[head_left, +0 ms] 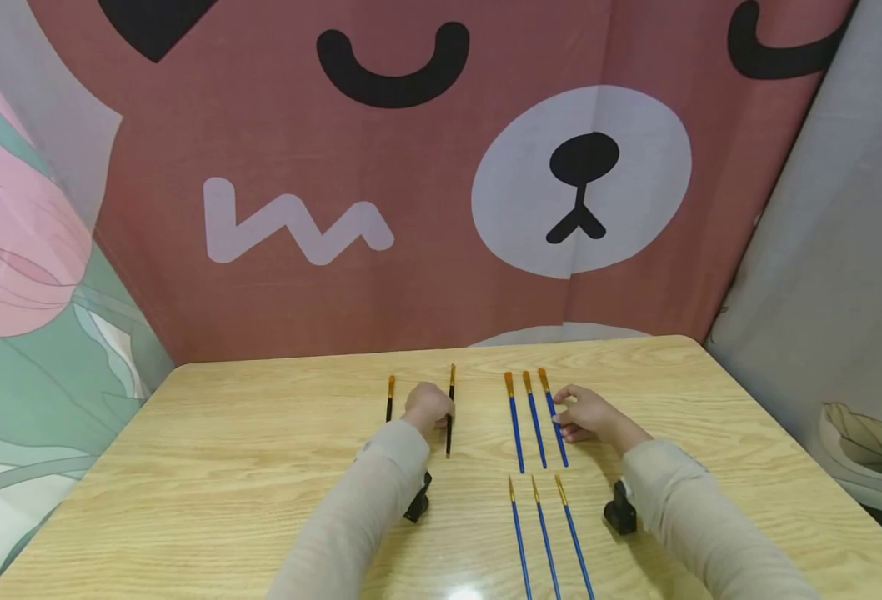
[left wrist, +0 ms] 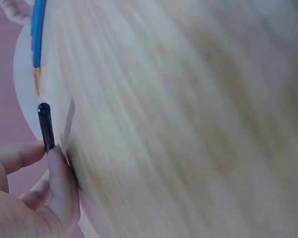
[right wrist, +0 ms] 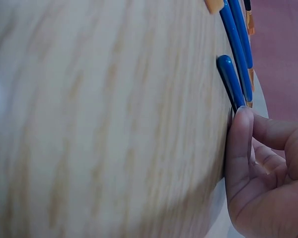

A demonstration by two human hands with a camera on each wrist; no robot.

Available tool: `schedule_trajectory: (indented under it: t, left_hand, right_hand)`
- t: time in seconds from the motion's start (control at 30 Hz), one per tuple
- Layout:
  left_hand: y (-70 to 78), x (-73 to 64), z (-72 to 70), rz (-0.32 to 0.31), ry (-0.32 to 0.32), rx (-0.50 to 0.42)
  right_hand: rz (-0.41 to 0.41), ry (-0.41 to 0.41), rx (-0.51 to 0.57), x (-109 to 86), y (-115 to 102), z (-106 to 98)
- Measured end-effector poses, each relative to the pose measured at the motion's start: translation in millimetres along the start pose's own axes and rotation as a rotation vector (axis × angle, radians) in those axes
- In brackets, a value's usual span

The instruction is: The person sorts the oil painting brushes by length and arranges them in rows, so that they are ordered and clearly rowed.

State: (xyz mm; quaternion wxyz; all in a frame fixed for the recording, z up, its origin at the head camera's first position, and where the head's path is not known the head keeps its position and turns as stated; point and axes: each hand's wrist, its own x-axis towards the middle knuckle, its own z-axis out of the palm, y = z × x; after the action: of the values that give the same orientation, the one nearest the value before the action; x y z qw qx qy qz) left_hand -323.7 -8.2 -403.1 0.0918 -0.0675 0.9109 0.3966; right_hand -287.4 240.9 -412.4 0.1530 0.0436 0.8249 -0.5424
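Note:
My left hand (head_left: pixel 428 404) pinches a black paintbrush (head_left: pixel 451 417) between thumb and finger, its bristles pointing to the far edge. In the left wrist view, the rounded end of that black handle (left wrist: pixel 45 124) stands out past the fingertips. Left of this hand lies another black paintbrush (head_left: pixel 390 407), its lower part hidden by my sleeve. My right hand (head_left: pixel 589 414) pinches the rightmost blue paintbrush (head_left: pixel 554 417) of the far row; the right wrist view shows its blue handle (right wrist: pixel 230 79) at the fingertips. Beside it lie two more blue flat brushes, a middle one (head_left: pixel 534 421) and a left one (head_left: pixel 515 425).
Nearer on the wooden table (head_left: pixel 223 500) lie three thin blue brushes, a left one (head_left: pixel 518 533), a middle one (head_left: pixel 544 533) and a right one (head_left: pixel 573 533). A printed cloth (head_left: pixel 411 308) hangs behind the far edge. Black devices sit beneath both wrists.

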Motion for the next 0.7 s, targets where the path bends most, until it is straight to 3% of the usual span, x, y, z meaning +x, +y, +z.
schedule_trajectory:
  t: [0.13,0.3,0.7]
  left_hand:
    - [2.1,0.3,2.3,-0.059,-0.01,-0.201]
    - [8.0,-5.2,11.7,-0.052,-0.036,-0.324]
    - [27.2,-15.2,27.3,-0.078,-0.057,-0.329]
  right_hand:
    - [0.0,0.001,-0.005,0.0,-0.8,1.0]
    - [0.01,0.001,-0.008,-0.8,2.1,-0.8]
    - [0.011,-0.017,0.008,1.8,-1.7,-1.5]
